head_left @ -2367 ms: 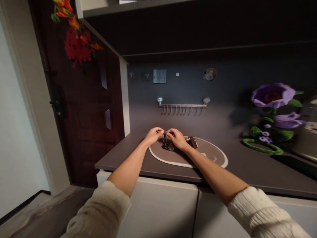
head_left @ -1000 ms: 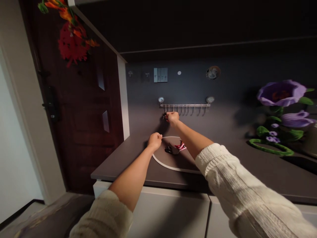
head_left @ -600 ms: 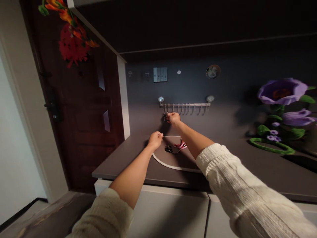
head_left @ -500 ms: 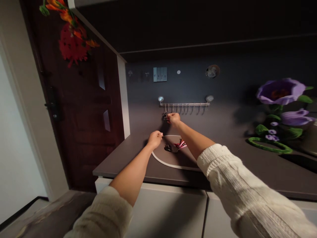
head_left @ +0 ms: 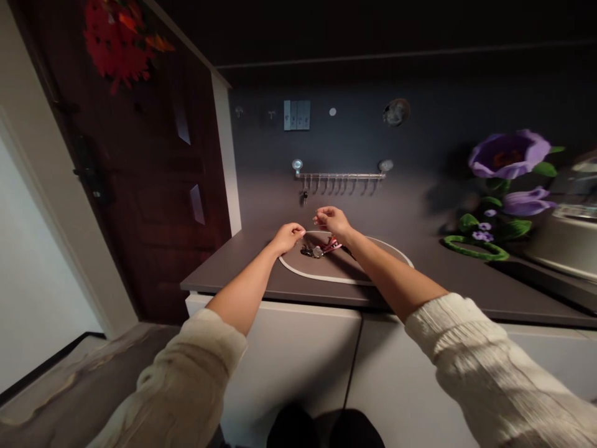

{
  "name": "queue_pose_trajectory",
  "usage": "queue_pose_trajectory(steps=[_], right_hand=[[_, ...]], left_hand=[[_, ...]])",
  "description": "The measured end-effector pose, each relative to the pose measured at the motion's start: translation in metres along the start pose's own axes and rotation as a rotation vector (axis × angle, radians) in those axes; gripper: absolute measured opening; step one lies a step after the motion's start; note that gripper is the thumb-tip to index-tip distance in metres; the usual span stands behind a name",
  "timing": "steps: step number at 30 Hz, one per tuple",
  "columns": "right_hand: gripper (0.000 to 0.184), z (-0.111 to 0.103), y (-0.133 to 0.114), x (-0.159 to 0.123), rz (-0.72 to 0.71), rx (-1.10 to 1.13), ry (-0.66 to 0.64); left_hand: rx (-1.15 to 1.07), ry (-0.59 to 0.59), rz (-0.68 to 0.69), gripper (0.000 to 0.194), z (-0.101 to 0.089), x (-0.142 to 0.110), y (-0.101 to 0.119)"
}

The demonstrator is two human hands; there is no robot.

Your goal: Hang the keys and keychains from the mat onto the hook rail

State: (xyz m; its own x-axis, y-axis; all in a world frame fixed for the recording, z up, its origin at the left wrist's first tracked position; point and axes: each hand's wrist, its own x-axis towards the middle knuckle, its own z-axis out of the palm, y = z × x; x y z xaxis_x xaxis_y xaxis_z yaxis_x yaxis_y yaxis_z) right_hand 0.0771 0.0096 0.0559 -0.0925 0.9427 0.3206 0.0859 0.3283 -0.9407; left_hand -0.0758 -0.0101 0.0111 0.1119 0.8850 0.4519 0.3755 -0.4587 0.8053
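Note:
A small dark bunch of keys (head_left: 305, 197) hangs from the leftmost part of the hook rail (head_left: 342, 176) on the wall. Below and to the right of it, my right hand (head_left: 333, 221) hovers over the mat, fingers loosely curled and apart, with nothing seen in them. My left hand (head_left: 286, 238) is at the left edge of the oval brown mat (head_left: 298, 264), thumb and fingers pinched together; whatever they may hold is too small to make out. Between and below the hands lie a black key-like item (head_left: 308, 251) with a metal ring and a red-and-pink strap (head_left: 333, 244).
Purple artificial flowers (head_left: 510, 155) with a green ring base stand on the counter (head_left: 219, 264) at right, beside a pale appliance (head_left: 564, 239). A switch panel (head_left: 297, 116) and a round wall hole (head_left: 396, 112) are above the rail. A dark red door (head_left: 158, 205) is at left.
My right hand carried the keys from the mat up to the rail, then let go and came back down. The keys now hang there. The view has tilted downward.

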Motion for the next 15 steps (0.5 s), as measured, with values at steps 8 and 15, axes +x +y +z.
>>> queue_pose_trajectory(steps=[8, 15], right_hand=[[0.012, -0.023, 0.041, -0.021, -0.252, -0.367, -0.077], [0.017, -0.030, 0.045, -0.025, -0.378, -0.722, -0.148]], left_hand=[[0.319, -0.093, 0.210, 0.017, 0.000, -0.002, -0.003], [0.584, -0.207, 0.334, 0.030, 0.003, 0.000, -0.007]])
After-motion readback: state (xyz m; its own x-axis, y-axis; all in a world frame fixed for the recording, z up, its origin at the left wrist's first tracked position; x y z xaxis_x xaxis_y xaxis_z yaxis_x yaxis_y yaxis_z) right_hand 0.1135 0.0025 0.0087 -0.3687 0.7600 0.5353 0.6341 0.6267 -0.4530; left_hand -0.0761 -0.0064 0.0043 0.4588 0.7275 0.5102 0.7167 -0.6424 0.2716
